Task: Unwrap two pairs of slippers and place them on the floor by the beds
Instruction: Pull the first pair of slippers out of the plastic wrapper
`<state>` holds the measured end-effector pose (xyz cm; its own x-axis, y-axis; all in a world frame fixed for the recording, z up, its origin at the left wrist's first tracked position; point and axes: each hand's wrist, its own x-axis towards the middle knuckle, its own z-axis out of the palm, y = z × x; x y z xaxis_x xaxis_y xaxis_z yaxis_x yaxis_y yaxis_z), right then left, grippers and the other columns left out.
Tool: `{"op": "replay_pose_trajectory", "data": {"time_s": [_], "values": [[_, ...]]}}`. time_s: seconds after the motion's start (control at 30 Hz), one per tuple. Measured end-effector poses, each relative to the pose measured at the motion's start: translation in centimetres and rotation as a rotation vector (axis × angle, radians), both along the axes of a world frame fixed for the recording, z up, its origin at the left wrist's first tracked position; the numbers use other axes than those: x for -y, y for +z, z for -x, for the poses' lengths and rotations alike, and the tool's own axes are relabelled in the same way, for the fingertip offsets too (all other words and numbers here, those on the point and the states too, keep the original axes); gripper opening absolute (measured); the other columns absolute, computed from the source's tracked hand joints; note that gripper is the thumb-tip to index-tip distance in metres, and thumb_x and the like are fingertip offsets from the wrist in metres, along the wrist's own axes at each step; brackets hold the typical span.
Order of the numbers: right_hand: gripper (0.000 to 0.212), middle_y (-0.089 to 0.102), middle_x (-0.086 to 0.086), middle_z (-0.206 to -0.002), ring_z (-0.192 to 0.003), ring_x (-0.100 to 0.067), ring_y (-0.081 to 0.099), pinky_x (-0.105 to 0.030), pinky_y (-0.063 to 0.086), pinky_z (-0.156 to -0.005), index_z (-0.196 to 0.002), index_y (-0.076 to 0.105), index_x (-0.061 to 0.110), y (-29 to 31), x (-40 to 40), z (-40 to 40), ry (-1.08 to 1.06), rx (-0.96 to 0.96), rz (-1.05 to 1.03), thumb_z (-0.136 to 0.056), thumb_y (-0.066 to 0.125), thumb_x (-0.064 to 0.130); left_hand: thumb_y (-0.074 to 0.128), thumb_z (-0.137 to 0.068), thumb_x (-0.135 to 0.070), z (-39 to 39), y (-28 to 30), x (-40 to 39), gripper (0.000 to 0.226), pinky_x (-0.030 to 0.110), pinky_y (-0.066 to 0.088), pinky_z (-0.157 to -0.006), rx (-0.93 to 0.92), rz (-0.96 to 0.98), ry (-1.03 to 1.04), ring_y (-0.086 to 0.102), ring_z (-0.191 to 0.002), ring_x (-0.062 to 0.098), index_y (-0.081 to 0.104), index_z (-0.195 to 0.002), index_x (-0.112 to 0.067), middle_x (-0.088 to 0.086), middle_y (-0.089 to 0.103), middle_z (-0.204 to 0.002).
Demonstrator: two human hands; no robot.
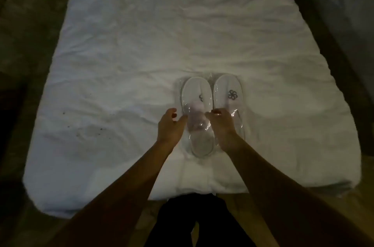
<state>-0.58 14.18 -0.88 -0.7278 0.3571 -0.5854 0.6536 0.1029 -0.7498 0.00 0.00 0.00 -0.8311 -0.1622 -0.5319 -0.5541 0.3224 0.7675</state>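
Observation:
Two clear plastic packs of white slippers lie side by side on the white bed (141,54), toes pointing away from me. The left pack (195,93) shows part of a dark flower logo; the right pack (227,89) shows the whole logo. My left hand (171,124) sits at the left edge of the left pack, fingers spread and touching the wrap. My right hand (221,122) rests between the two packs, fingers curled and pinching the plastic of the left pack. The heel half of the right pack is partly hidden by my right wrist.
The bed's foot edge is just in front of my dark-clothed legs (194,222). Wooden floor (232,202) shows below the bed. A second bed or sofa (344,14) stands in shadow at the right, and dark carpet (24,64) lies at the left. Small dark specks (85,127) mark the sheet.

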Motion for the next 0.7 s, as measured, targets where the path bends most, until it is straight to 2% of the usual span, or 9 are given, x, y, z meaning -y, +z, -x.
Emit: {"op": "replay_pose_trajectory", "data": {"time_s": [0.07,0.1,0.17,0.2,0.33,0.43,0.5,0.6,0.7], "values": [[0.032,0.060,0.000,-0.083,-0.070,-0.016,0.057,-0.024,0.043,-0.055,-0.109,0.058,0.013,-0.9,0.1,-0.2,0.042,0.032,-0.045,-0.080,0.068,0.024,0.061,-0.091,-0.032,0.0,-0.9,-0.3,0.058,0.029,0.046,-0.090,0.085,0.010,-0.002,0.054,-0.119,0.024,0.042,-0.142,-0.015,0.007,0.051,-0.140],[0.032,0.058,0.001,-0.081,-0.075,-0.018,0.058,-0.027,0.048,-0.059,-0.109,0.058,0.013,-1.5,0.0,-0.6,0.061,0.049,-0.052,-0.081,0.068,0.025,0.062,-0.090,-0.031,-0.1,-1.7,-0.3,0.058,0.035,0.050,-0.095,0.132,-0.012,0.008,0.055,-0.120,0.028,0.043,-0.142,-0.014,0.008,0.052,-0.139],[0.039,0.061,-0.002,-0.094,-0.089,-0.020,0.060,-0.033,0.052,-0.075,-0.119,0.056,0.011,-2.6,-0.1,-1.2,0.083,0.082,-0.055,-0.084,0.066,0.024,0.062,-0.087,-0.031,-0.5,-3.1,-0.5,0.049,0.045,0.056,-0.092,0.203,-0.095,0.043,0.061,-0.111,0.031,0.050,-0.132,-0.013,0.010,0.059,-0.130],[0.043,0.060,-0.004,-0.104,-0.093,-0.020,0.060,-0.032,0.050,-0.077,-0.124,0.054,0.009,-2.7,-0.1,-1.4,0.085,0.084,-0.058,-0.085,0.065,0.024,0.062,-0.086,-0.033,-0.6,-3.5,-0.5,0.044,0.047,0.058,-0.087,0.224,-0.111,0.054,0.065,-0.104,0.031,0.054,-0.124,-0.012,0.012,0.063,-0.123],[0.049,0.059,-0.004,-0.113,-0.100,-0.023,0.061,-0.030,0.049,-0.077,-0.126,0.053,0.011,-3.2,-0.1,-1.2,0.056,0.087,-0.040,-0.082,0.069,0.025,0.067,-0.077,-0.036,-0.4,-4.1,-1.2,0.033,0.041,0.054,-0.081,0.214,-0.094,0.037,0.064,-0.089,0.028,0.058,-0.099,-0.013,0.010,0.068,-0.099],[0.049,0.066,-0.011,-0.111,-0.093,-0.023,0.063,-0.035,0.053,-0.074,-0.117,0.058,0.010,-3.0,0.0,-0.8,0.022,0.085,-0.010,-0.074,0.073,0.031,0.068,-0.085,-0.029,-0.1,-3.6,-1.8,0.028,0.032,0.051,-0.076,0.235,-0.105,-0.013,0.061,-0.089,0.025,0.063,-0.102,-0.006,0.010,0.066,-0.096],[0.046,0.065,-0.013,-0.112,-0.097,-0.025,0.064,-0.036,0.054,-0.079,-0.119,0.057,0.011,-2.0,-0.2,-0.4,-0.015,0.073,0.019,-0.077,0.069,0.025,0.068,-0.086,-0.025,0.3,-3.3,-1.8,0.029,0.033,0.055,-0.079,0.230,-0.108,-0.014,0.065,-0.092,0.026,0.066,-0.104,-0.002,0.013,0.069,-0.100],[0.047,0.062,-0.009,-0.121,-0.099,-0.024,0.064,-0.028,0.051,-0.071,-0.128,0.052,0.013,0.1,-0.4,0.7,-0.030,0.042,0.059,-0.084,0.065,0.019,0.068,-0.086,-0.024,1.4,-1.2,-1.6,0.026,0.039,0.058,-0.084,0.204,-0.152,-0.006,0.067,-0.093,0.027,0.065,-0.103,-0.005,0.012,0.070,-0.100],[0.041,0.056,-0.002,-0.113,-0.076,-0.007,0.056,-0.015,0.041,-0.056,-0.128,0.050,0.010,3.2,-0.2,2.5,0.019,-0.009,0.067,-0.089,0.059,0.012,0.066,-0.086,-0.022,2.8,1.5,-1.2,0.026,0.046,0.057,-0.090,0.126,-0.168,0.037,0.067,-0.098,0.031,0.065,-0.106,-0.005,0.015,0.070,-0.104]]}}
